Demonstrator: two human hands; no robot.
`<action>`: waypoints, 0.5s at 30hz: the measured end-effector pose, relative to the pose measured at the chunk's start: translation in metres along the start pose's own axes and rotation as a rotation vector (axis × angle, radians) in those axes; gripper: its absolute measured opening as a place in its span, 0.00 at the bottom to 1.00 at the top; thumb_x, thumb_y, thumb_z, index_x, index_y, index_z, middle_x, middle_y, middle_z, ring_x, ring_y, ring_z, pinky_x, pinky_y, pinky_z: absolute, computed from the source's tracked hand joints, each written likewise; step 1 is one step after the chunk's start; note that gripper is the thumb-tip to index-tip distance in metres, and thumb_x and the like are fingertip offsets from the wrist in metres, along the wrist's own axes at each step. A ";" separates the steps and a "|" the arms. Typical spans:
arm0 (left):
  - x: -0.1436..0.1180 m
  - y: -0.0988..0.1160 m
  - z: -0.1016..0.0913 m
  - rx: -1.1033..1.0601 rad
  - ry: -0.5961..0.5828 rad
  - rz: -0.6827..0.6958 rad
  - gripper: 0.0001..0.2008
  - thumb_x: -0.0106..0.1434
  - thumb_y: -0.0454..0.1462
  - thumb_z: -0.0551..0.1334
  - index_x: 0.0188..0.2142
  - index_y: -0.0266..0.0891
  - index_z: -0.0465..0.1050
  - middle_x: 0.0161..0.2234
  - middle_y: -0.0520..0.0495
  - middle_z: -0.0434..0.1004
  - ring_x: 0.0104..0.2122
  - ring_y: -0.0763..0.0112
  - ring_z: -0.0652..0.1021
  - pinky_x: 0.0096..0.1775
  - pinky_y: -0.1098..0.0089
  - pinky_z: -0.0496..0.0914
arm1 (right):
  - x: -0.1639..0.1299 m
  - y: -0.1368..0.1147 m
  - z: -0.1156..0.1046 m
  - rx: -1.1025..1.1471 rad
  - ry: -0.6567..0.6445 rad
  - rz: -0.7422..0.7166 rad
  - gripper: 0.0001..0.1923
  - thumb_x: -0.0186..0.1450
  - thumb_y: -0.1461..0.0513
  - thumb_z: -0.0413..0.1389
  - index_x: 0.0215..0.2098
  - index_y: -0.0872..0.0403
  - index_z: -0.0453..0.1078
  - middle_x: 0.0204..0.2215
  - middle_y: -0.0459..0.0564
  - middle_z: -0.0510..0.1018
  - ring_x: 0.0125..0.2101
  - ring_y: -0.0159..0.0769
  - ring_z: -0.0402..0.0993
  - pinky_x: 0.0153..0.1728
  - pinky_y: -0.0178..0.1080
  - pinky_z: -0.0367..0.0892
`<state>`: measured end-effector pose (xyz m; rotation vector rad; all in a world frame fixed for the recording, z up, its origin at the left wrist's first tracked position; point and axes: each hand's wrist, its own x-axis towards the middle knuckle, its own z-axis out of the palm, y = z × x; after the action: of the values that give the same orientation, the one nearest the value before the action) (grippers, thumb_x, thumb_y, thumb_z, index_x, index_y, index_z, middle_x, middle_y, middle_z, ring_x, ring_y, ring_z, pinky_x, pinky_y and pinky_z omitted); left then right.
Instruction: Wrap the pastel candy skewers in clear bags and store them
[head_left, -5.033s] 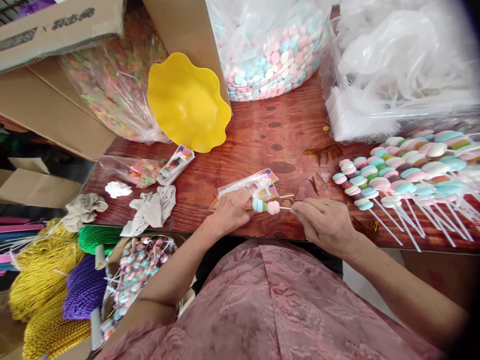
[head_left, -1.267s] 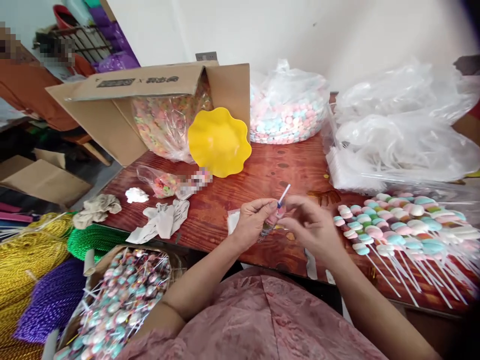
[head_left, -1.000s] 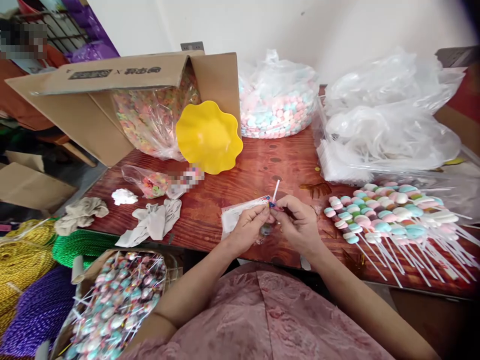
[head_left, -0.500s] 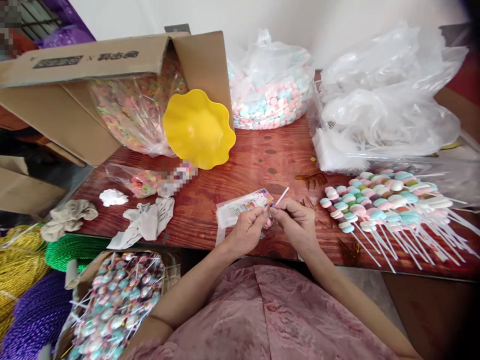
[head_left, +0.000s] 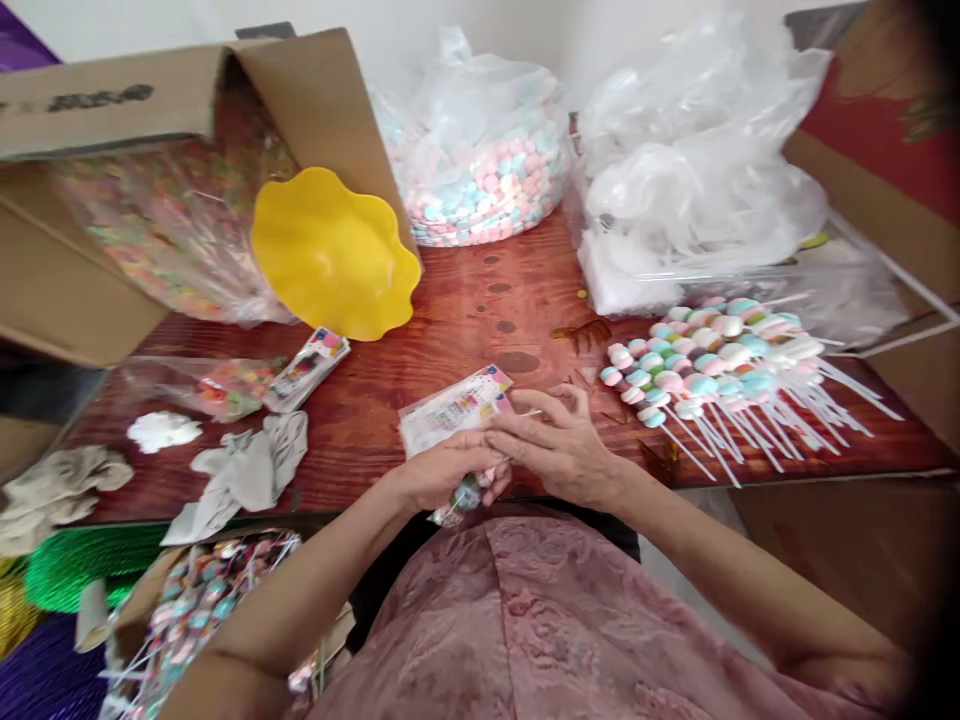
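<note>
My left hand (head_left: 454, 468) is closed around a clear-wrapped marshmallow pop (head_left: 466, 495), whose wrapped end hangs below the fingers towards my lap. My right hand (head_left: 562, 445) lies over the left fingertips, its fingers bent round the pop's stick end; a short bit of white stick shows between them. Just behind the hands is a pack of printed clear bags (head_left: 454, 408) on the table. To the right lies a pile of unwrapped marshmallow pops (head_left: 712, 355) on white sticks.
A cardboard box (head_left: 322, 95) with bagged candy and a yellow wavy bowl (head_left: 337, 255) stands back left. Behind are a bag of marshmallows (head_left: 487, 170) and white plastic bags (head_left: 690, 190). Grey gloves (head_left: 251, 465) lie left; wrapped pops (head_left: 199, 600) fill a box below.
Both hands have come lower and left, closer to my body. The pop has turned so its wrapped end points down, and the right hand now overlaps the left. The view has shifted right.
</note>
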<state>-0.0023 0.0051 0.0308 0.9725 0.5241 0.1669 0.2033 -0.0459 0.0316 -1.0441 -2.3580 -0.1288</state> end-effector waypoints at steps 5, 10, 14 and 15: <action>-0.001 -0.003 0.005 0.482 -0.098 -0.105 0.20 0.64 0.51 0.56 0.28 0.38 0.64 0.26 0.50 0.67 0.25 0.74 0.69 0.30 0.71 0.65 | -0.017 -0.008 0.009 0.108 -0.201 0.077 0.12 0.66 0.68 0.47 0.29 0.53 0.70 0.26 0.45 0.74 0.36 0.36 0.66 0.45 0.47 0.51; 0.002 -0.003 0.018 1.347 0.246 0.183 0.12 0.65 0.37 0.50 0.30 0.37 0.67 0.32 0.44 0.71 0.35 0.65 0.70 0.44 0.60 0.66 | -0.021 -0.017 0.017 0.247 -0.319 0.430 0.13 0.67 0.67 0.49 0.26 0.54 0.69 0.27 0.47 0.76 0.34 0.35 0.66 0.36 0.41 0.51; 0.006 -0.003 0.008 0.873 0.270 0.082 0.14 0.64 0.42 0.52 0.24 0.39 0.62 0.23 0.51 0.65 0.25 0.73 0.66 0.31 0.70 0.65 | -0.018 -0.022 0.009 0.046 -0.083 0.383 0.12 0.70 0.63 0.49 0.46 0.51 0.73 0.44 0.51 0.80 0.49 0.42 0.66 0.46 0.48 0.49; 0.006 -0.003 0.005 0.683 0.232 0.018 0.15 0.63 0.44 0.53 0.23 0.39 0.62 0.21 0.52 0.64 0.22 0.74 0.65 0.28 0.72 0.63 | -0.018 -0.022 0.007 0.032 -0.047 0.326 0.13 0.70 0.64 0.48 0.48 0.49 0.72 0.44 0.50 0.80 0.49 0.41 0.66 0.48 0.49 0.48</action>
<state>0.0047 0.0022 0.0286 1.6346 0.8104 0.1173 0.1942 -0.0713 0.0192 -1.4109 -2.1879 0.0555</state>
